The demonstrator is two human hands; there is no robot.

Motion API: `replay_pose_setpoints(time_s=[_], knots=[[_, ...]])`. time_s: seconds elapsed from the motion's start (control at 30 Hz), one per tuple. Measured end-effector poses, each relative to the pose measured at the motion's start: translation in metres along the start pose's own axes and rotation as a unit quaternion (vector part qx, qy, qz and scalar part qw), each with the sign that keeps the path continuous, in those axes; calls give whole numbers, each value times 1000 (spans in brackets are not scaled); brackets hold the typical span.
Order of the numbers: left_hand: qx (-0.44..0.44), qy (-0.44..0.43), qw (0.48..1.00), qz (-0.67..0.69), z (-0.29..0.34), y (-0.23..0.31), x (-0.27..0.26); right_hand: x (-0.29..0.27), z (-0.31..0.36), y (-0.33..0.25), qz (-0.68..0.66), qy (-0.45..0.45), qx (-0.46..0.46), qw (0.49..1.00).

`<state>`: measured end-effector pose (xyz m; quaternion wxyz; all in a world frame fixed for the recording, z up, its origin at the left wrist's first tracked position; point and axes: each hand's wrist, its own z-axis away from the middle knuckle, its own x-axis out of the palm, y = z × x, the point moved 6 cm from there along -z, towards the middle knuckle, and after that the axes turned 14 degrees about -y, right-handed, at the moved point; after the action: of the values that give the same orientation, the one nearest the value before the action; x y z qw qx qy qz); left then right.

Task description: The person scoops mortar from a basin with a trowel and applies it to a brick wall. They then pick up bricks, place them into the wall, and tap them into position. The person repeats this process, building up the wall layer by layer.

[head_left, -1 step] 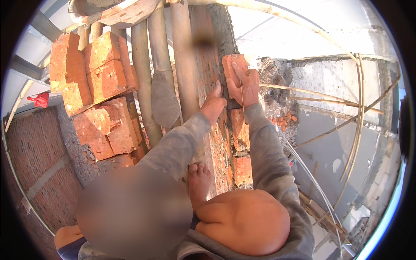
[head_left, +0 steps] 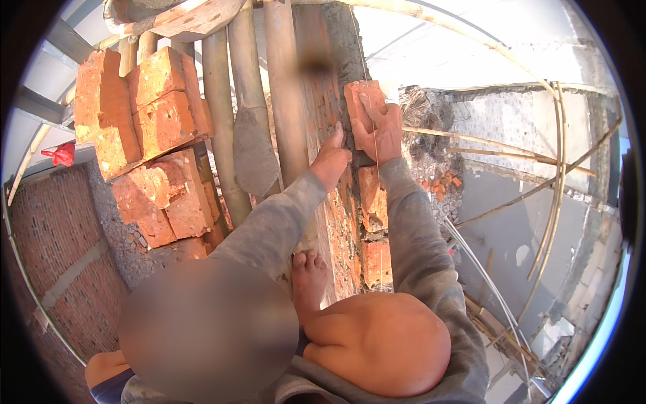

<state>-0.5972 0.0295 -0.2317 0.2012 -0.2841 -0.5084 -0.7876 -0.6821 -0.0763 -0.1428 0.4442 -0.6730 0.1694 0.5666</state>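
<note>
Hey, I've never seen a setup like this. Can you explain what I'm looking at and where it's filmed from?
There's no machine here, just a person's bare hands. A wide fisheye camera on their head looks down, so straight edges bend toward the rim. The right hand spreads over a reddish brick on top of a brick wall; whether it grips the brick is hard to tell. The left hand is close by, with no tool or brick visible in it. To the left, more bricks are stacked near bamboo poles, a grey trowel-like blade lies on the poles, and a basin sits beyond.
</note>
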Motion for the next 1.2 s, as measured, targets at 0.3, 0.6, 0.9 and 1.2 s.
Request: replay_pose_setpoints(time_s=[0.3, 0.6, 0.9, 1.2], knots=[[16, -12, 1000, 8, 1, 20, 1, -4, 5, -4, -28, -3, -5, 1000], [42, 22, 999, 20, 12, 24, 6, -62, 6, -9, -30, 25, 20, 999], [-43, 157, 986, -47, 103, -68, 17, -58, 98, -183, -236, -101, -85, 963], [-164, 58, 915, -363, 252, -162, 59, 58, 124, -237, -30, -152, -54, 986]])
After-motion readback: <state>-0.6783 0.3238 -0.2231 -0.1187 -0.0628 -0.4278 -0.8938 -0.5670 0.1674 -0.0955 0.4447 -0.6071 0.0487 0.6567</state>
